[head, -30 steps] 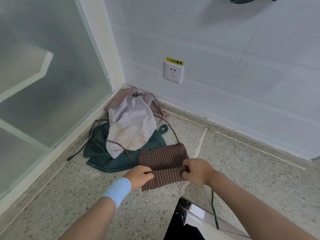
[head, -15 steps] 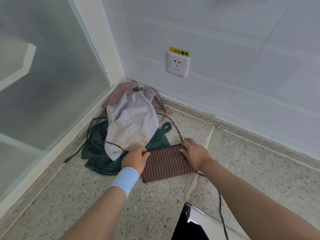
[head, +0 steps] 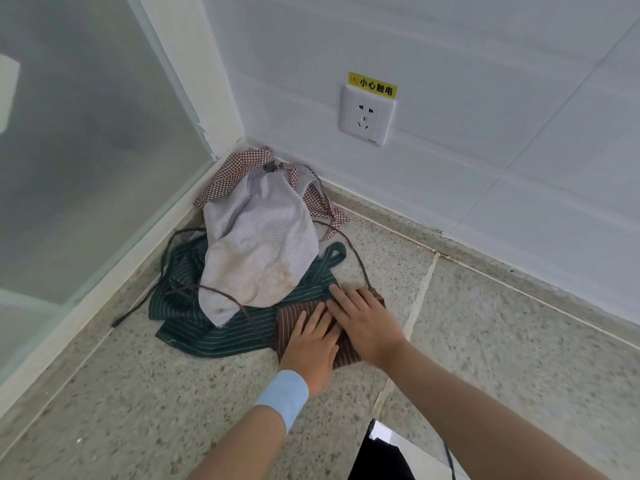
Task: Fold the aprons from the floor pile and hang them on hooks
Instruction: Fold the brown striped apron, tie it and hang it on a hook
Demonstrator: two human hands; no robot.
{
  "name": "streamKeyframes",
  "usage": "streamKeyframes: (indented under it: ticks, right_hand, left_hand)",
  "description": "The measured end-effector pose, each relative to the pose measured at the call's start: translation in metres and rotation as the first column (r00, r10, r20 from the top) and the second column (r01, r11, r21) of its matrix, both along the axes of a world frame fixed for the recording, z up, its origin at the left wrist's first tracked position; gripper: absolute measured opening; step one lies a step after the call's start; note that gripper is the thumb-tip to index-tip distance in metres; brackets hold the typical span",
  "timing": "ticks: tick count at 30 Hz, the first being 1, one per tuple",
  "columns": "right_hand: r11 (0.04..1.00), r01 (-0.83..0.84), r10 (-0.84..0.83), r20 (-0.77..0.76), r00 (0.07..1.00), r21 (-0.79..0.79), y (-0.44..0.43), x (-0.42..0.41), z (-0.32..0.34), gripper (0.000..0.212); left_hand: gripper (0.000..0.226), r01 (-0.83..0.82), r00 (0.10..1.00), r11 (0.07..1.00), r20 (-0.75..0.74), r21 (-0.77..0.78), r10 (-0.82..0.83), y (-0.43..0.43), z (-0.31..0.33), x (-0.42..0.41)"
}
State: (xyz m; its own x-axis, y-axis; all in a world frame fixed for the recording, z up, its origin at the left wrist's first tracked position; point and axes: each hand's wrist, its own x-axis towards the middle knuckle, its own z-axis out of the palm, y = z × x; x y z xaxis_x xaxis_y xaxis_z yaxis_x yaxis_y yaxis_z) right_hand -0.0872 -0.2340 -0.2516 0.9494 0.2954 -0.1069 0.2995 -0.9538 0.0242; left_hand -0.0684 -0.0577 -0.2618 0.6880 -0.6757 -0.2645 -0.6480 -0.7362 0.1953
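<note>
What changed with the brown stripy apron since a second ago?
The left hand and right hand let go of the edges they pinched, moved together and now press flat on the brown striped apron, folded smaller. The white apron, green striped apron and checked apron in the pile stayed put.
</note>
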Motion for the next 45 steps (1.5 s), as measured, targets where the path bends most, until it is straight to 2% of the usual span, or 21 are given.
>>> streamKeyframes:
  ticks: [3, 7, 10, 12, 15, 18, 20, 23, 26, 29, 34, 36, 38, 39, 41, 43, 45]
  right_hand:
    - [0.986, 0.149, -0.142, -0.088, 0.986, 0.074, -0.015, -0.018, -0.019, 0.061]
    - [0.984, 0.158, -0.150, -0.107, 0.983, 0.075, -0.019, -0.024, -0.018, 0.063]
    - [0.992, 0.111, -0.107, -0.061, 0.992, 0.060, -0.018, -0.028, -0.014, 0.062]
    - [0.997, 0.006, -0.005, -0.010, 1.000, 0.076, -0.017, -0.032, -0.010, 0.050]
    - [0.989, -0.093, 0.091, 0.017, 0.996, 0.116, -0.019, -0.037, 0.001, 0.032]
    - [0.989, 0.008, 0.010, -0.118, 0.993, 0.150, -0.023, -0.043, 0.011, 0.054]
    - [0.985, 0.051, -0.018, -0.196, 0.980, 0.164, -0.026, -0.045, 0.016, 0.058]
    - [0.971, 0.136, -0.084, -0.255, 0.963, 0.196, -0.023, -0.036, 0.029, 0.040]
    - [0.926, 0.284, -0.219, -0.262, 0.940, 0.247, -0.022, -0.022, 0.039, 0.026]
    - [0.892, 0.364, -0.301, -0.247, 0.921, 0.270, -0.023, -0.012, 0.035, 0.024]
    - [0.822, 0.496, -0.405, -0.325, 0.854, 0.279, -0.022, 0.012, 0.041, 0.021]
    - [0.803, 0.535, -0.441, -0.342, 0.830, 0.263, -0.021, 0.021, 0.044, 0.026]
    - [0.847, 0.515, -0.459, -0.310, 0.832, 0.128, -0.018, 0.027, 0.047, 0.031]
    - [0.880, 0.475, -0.454, -0.245, 0.857, 0.032, -0.016, 0.029, 0.048, 0.033]
    - [0.917, 0.386, -0.394, -0.077, 0.916, -0.102, -0.010, 0.029, 0.047, 0.033]
    - [0.953, 0.279, -0.279, 0.017, 0.960, -0.121, -0.003, 0.026, 0.042, 0.036]
    - [0.983, 0.153, -0.147, 0.062, 0.987, -0.102, 0.003, 0.021, 0.031, 0.033]
  left_hand:
    - [0.056, -0.001, 0.999, 0.998, 0.039, -0.059, 0.003, 0.023, -0.011, 0.003]
    - [0.058, -0.042, 0.998, 0.998, 0.050, -0.042, 0.044, 0.047, -0.009, -0.004]
    - [0.055, -0.033, 0.999, 0.996, -0.037, -0.079, 0.030, 0.046, -0.001, -0.005]
    - [0.049, -0.004, 0.999, 0.997, -0.051, -0.081, 0.000, 0.047, 0.006, -0.003]
    - [0.064, 0.020, 0.998, 0.997, -0.053, -0.076, -0.024, 0.050, 0.013, 0.000]
    - [0.074, 0.008, 0.999, 0.996, 0.035, -0.092, -0.005, 0.054, 0.016, -0.001]
    - [0.077, 0.000, 1.000, 0.996, 0.026, -0.089, 0.002, 0.053, 0.023, 0.000]
    - [0.072, -0.014, 0.999, 0.999, -0.043, -0.051, 0.012, 0.053, 0.033, 0.007]
    - [0.050, -0.144, 0.977, 0.980, -0.176, -0.138, 0.118, 0.058, 0.039, 0.018]
    - [0.041, -0.244, 0.951, 0.958, -0.229, -0.153, 0.206, 0.054, 0.043, 0.030]
    - [0.043, -0.391, 0.889, 0.919, -0.275, -0.044, 0.365, 0.047, 0.042, 0.051]
    - [0.037, -0.456, 0.866, 0.890, -0.227, 0.007, 0.445, 0.039, 0.042, 0.050]
    - [0.033, -0.534, 0.842, 0.843, -0.050, 0.062, 0.537, 0.026, 0.045, 0.044]
    - [0.033, -0.535, 0.845, 0.842, 0.061, 0.071, 0.531, 0.019, 0.047, 0.041]
    - [0.043, -0.421, 0.887, 0.907, 0.212, 0.003, 0.410, 0.003, 0.049, 0.033]
    - [0.046, -0.212, 0.933, 0.974, 0.281, -0.078, 0.225, -0.011, 0.042, 0.026]
    - [0.039, -0.064, 0.954, 0.995, 0.289, -0.073, 0.083, -0.018, 0.030, 0.020]
